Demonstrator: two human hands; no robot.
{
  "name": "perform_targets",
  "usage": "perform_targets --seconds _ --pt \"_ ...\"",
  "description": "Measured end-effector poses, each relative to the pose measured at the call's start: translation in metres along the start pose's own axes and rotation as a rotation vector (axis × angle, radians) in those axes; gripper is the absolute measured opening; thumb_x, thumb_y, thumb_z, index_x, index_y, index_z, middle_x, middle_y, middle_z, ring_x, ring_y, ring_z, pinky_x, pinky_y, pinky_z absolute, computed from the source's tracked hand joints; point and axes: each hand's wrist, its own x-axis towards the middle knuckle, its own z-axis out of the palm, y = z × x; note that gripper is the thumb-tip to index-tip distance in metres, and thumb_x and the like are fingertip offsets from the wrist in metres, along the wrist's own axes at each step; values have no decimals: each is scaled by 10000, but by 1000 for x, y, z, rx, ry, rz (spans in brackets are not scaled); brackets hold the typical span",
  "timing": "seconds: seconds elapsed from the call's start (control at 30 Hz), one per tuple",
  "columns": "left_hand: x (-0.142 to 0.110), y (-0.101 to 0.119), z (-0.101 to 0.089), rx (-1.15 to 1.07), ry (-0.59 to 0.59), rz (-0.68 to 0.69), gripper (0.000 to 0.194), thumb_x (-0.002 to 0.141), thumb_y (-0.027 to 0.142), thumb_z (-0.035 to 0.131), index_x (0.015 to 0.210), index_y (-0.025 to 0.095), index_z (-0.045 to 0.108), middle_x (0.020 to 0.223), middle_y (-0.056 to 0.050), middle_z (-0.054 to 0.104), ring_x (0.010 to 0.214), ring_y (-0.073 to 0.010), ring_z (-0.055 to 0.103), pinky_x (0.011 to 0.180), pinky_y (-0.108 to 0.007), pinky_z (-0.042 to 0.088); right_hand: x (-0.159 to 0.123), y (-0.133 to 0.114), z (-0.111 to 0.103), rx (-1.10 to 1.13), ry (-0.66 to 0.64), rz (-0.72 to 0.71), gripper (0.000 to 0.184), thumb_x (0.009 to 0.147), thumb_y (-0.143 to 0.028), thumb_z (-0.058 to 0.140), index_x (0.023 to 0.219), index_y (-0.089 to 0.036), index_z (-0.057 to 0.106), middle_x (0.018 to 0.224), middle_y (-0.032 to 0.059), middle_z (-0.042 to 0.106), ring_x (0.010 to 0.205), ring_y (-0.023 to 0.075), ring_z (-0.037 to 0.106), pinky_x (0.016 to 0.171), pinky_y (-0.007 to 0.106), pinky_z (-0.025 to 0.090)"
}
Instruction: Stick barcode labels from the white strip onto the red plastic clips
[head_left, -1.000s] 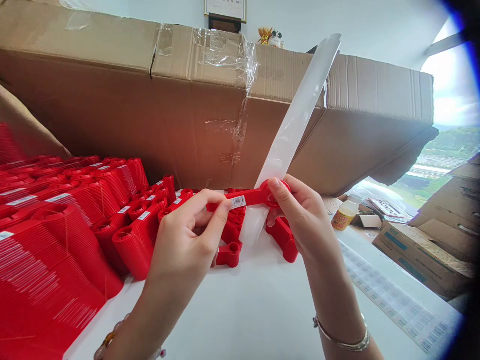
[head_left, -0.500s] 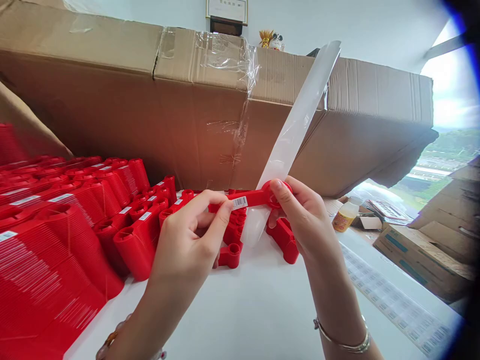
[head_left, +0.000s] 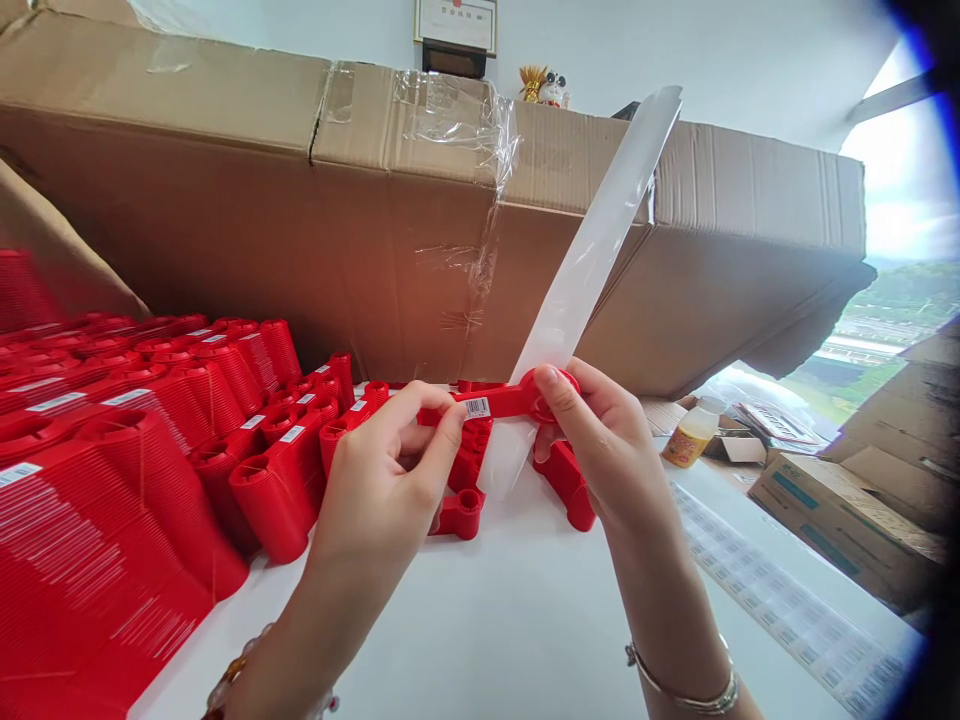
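Observation:
Above the white table (head_left: 517, 620) I hold a flat red plastic piece (head_left: 506, 401) level between both hands. My left hand (head_left: 382, 490) pinches its left end, thumb and forefinger closed beside a small white barcode sticker (head_left: 475, 407) on the piece. My right hand (head_left: 604, 440) grips the round ring end, its thumb pressed on top. A long translucent white backing strip (head_left: 592, 260) rises from behind the right hand up to the right, and its lower end hangs below the piece.
Stacked rows of the same red pieces (head_left: 127, 440) fill the table's left side; a few loose ones (head_left: 562, 480) lie under my hands. A large cardboard box (head_left: 375, 210) walls the back. A sheet of barcode labels (head_left: 780, 600) lies at right, with a small bottle (head_left: 691, 436) and more boxes (head_left: 847, 500) beyond.
The hands and the red piece stay almost still; the view has shifted slightly. The sticker sits in the same spot on the piece.

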Motion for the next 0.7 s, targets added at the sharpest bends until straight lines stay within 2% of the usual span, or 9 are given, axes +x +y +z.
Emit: perform_targets --seconds 0.1,0.23,0.37,0.47,0.53,0.6,0.67,0.7 --pt "3 -1 2 11 22 -60 272 967 438 618 786 249 544 442 100 450 392 -91 402 370 -147 325 -4 -2 6 -25 33 -1 444 932 -607 679 742 -225 555 654 -22 550 543 114 501 458 254 371" --pt "16 -11 -1 68 -14 -132 385 950 550 621 750 240 508 477 82 493 416 -106 444 391 -175 309 -3 0 8 -31 35 -2 419 917 -598 704 771 -226 576 681 -22 561 558 118 513 462 253 388" --pt "31 -25 -14 356 84 -69 576 850 728 659 674 242 404 553 43 552 455 -133 467 426 -229 295 2 5 3 -85 52 -29 418 925 -601 692 771 -230 574 659 -27 544 557 124 511 485 261 428" --pt "34 -29 -21 552 140 -32 491 852 700 669 801 262 453 689 15 623 581 -200 584 484 -267 341 3 8 2 -146 74 -41 435 919 -608 695 754 -231 553 666 -21 553 569 129 515 484 260 422" --pt "32 -30 -21 632 213 42 437 878 660 655 942 266 478 892 -29 660 771 -253 651 587 -309 431 3 9 3 -150 60 -36 443 918 -614 691 754 -230 544 685 -18 559 574 127 508 482 256 417" --pt "30 -32 -17 677 234 161 429 912 639 615 1045 249 492 1126 -93 625 1006 -300 637 787 -390 501 3 8 5 -143 47 -20 451 921 -608 688 740 -230 522 679 -25 539 566 119 488 476 249 411" --pt "29 -35 -14 676 176 235 433 943 634 567 1088 228 520 1239 -128 577 1149 -326 577 955 -461 477 2 8 6 -154 36 -6 446 933 -581 684 728 -231 499 663 -34 512 558 114 483 472 243 397" --pt "29 -36 -13 669 124 232 433 951 637 551 1081 225 539 1223 -125 589 1164 -330 565 992 -478 460 2 7 5 -172 22 -1 442 940 -568 678 725 -230 490 653 -38 500 555 113 482 467 241 380"
